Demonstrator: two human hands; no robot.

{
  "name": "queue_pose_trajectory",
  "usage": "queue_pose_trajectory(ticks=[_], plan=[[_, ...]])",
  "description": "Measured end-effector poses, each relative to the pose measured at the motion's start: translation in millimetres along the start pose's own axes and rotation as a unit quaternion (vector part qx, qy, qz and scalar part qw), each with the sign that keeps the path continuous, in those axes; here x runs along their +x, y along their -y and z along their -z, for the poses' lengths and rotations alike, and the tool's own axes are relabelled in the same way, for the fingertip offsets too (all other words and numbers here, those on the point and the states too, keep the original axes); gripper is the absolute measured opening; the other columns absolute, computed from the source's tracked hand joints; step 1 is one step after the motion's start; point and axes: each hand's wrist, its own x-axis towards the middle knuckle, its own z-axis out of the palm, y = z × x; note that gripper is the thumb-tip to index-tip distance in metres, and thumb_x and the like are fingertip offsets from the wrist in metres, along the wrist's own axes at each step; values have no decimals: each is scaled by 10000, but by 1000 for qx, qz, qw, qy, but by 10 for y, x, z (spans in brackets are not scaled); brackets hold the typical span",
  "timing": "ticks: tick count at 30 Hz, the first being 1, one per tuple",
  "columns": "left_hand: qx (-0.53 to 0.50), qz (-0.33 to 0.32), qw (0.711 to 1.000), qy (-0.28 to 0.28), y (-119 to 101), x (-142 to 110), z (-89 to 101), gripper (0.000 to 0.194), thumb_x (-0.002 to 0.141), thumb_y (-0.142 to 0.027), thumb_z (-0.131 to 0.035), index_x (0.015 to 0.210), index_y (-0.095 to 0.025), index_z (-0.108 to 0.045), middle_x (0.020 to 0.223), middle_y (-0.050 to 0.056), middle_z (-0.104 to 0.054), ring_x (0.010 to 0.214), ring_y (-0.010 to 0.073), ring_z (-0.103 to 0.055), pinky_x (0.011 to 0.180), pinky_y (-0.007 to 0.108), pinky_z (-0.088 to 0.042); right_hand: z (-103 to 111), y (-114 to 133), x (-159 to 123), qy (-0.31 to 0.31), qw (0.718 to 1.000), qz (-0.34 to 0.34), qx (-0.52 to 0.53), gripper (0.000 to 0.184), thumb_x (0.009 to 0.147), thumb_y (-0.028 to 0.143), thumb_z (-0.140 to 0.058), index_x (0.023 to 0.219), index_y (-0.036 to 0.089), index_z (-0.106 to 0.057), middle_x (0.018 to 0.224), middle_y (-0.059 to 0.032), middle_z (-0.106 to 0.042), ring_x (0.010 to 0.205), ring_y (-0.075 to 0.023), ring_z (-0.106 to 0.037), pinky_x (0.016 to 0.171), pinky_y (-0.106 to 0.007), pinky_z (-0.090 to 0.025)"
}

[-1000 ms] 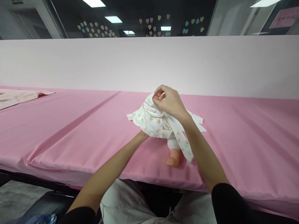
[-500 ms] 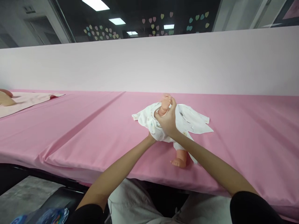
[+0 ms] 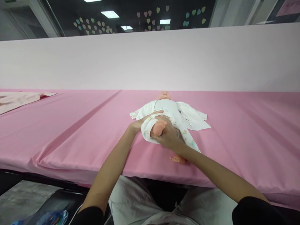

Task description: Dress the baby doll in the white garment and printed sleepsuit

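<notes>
A baby doll (image 3: 164,95) lies on its back on the pink-covered table, its head away from me. It wears white baby clothes (image 3: 167,107) with small prints on the trouser legs. My right hand (image 3: 170,134) is closed around one raised doll foot (image 3: 159,127), which pokes out of a bunched trouser leg (image 3: 146,130). Along the far side of that bunched cloth lies my left hand (image 3: 140,123), fingers stretched out and touching it; its thumb is hidden. The other doll foot (image 3: 178,159) rests on the table, partly behind my right forearm.
The pink table cover (image 3: 89,131) has folds and a front edge close to my legs. A pale cloth (image 3: 23,99) lies at the far left. Behind the table stands a white partition (image 3: 150,62). A black chair (image 3: 63,200) with a blue package is at lower left.
My right hand has brought the raised foot down toward me, uncovering the doll's torso. My left hand has come out from beneath the clothes to their upper left side.
</notes>
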Motion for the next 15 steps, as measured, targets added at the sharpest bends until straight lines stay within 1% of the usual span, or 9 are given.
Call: queue_pose_trajectory(ticks=[1,2,3,4,6,8,12,13,15], plan=[[-20,8,1000,15,41,-11,43,740,574,-215,-808,1263,-259,-542,1343,57,-516,1260,253,-443,1029,301,-376,-29,10,-31,5,999,30,-27,356,774,329,-544,1102,196,-519,1068,-94,-603,1088,-257,-523,997,-444,-389],[-48,17,998,24,81,-19,84,813,548,-194,-806,1302,-249,-508,1319,68,-540,1242,263,-465,1010,309,-393,-53,17,-60,12,997,59,-50,356,791,300,-507,1131,194,-507,1098,-99,-593,1118,-256,-505,1022,-455,-364],[-80,27,996,26,116,-21,121,837,556,-189,-786,1333,-230,-477,1281,84,-571,1208,268,-502,983,321,-416,-68,20,-87,20,994,84,-70,371,798,269,-480,1159,184,-494,1139,-109,-577,1149,-255,-484,1046,-466,-336],[-111,38,993,22,143,-18,150,817,584,-190,-753,1347,-204,-460,1233,100,-604,1164,267,-540,957,330,-435,-72,22,-111,33,990,106,-87,393,794,247,-471,1179,168,-485,1185,-125,-555,1180,-259,-460,1066,-477,-308],[-156,59,986,6,171,8,181,697,647,-201,-673,1317,-139,-493,1125,124,-661,1074,256,-601,922,332,-454,-43,22,-155,74,982,132,-115,427,777,224,-484,1193,130,-482,1267,-164,-497,1236,-279,-406,1089,-502,-260],[-189,80,979,3,163,45,179,594,666,-210,-601,1243,-77,-556,1036,146,-691,1007,261,-633,909,345,-459,31,25,-193,127,974,138,-129,465,756,221,-511,1204,104,-479,1323,-199,-438,1291,-304,-338,1093,-532,-229],[-250,98,963,2,91,89,137,571,619,-268,-528,1130,-35,-625,996,170,-698,965,305,-643,891,402,-463,286,63,-199,283,943,147,-92,693,670,200,-606,1324,114,-395,1424,-217,-314,1385,-343,-153,1089,-596,-178],[-256,103,961,0,71,89,124,559,633,-304,-525,1110,-36,-636,1007,174,-694,967,310,-640,887,406,-463,365,82,-172,318,935,140,-70,724,650,178,-621,1336,136,-395,1446,-205,-287,1390,-348,-142,1085,-596,-189],[-243,104,964,-11,35,86,89,530,688,-386,-538,1091,-60,-649,1023,169,-690,966,300,-638,883,394,-462,534,123,-71,364,925,110,-8,683,635,116,-606,1299,195,-465,1464,-156,-289,1373,-332,-219,1078,-554,-253]])
